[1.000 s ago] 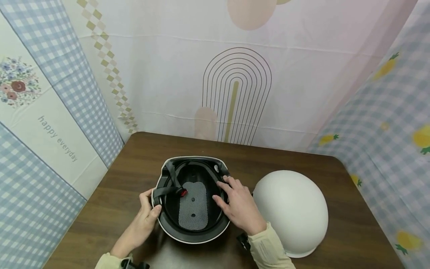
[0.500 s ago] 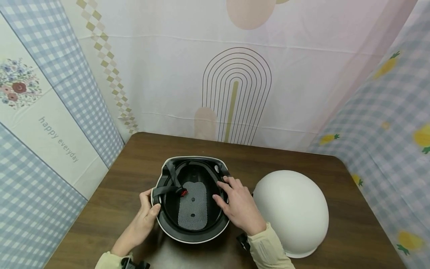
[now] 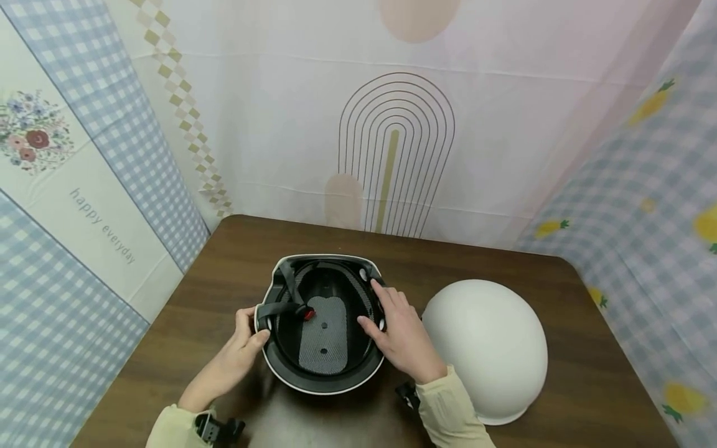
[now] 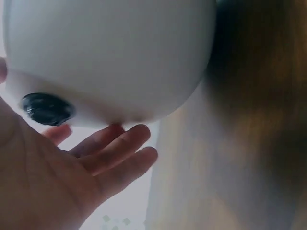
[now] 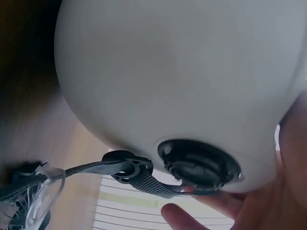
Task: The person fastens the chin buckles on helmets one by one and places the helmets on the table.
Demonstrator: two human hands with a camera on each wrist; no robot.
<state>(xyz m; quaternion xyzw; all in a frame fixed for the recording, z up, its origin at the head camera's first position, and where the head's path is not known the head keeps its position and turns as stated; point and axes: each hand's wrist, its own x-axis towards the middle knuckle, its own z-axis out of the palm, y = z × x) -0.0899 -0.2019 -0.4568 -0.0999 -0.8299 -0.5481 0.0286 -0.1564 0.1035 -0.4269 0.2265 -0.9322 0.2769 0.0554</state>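
Observation:
A white helmet [image 3: 323,387] lies upside down before me, its black lining showing a grey mesh pad [image 3: 323,339]. Dark chin straps [image 3: 280,308] with a red buckle piece [image 3: 309,315] lie across its left inside. My left hand [image 3: 238,354] holds the left rim, thumb over the edge; its other fingers [image 4: 122,143] lie against the outer shell. On the opposite rim my right hand [image 3: 403,333] grips, thumb inside and index finger along the edge. The right wrist view shows a round black fitting [image 5: 199,165] and a hanging strap [image 5: 96,167] beside that hand.
A smooth white dome [image 3: 484,351], like a second helmet shell, stands crown up just right of my right forearm. Both sit on a brown wooden table [image 3: 241,249]. Patterned cloth [image 3: 269,124] hangs behind the table and along both sides.
The near edge of the helmet has shifted slightly away from me. My right hand's fingers have drawn together along the rim. The left hand keeps its hold.

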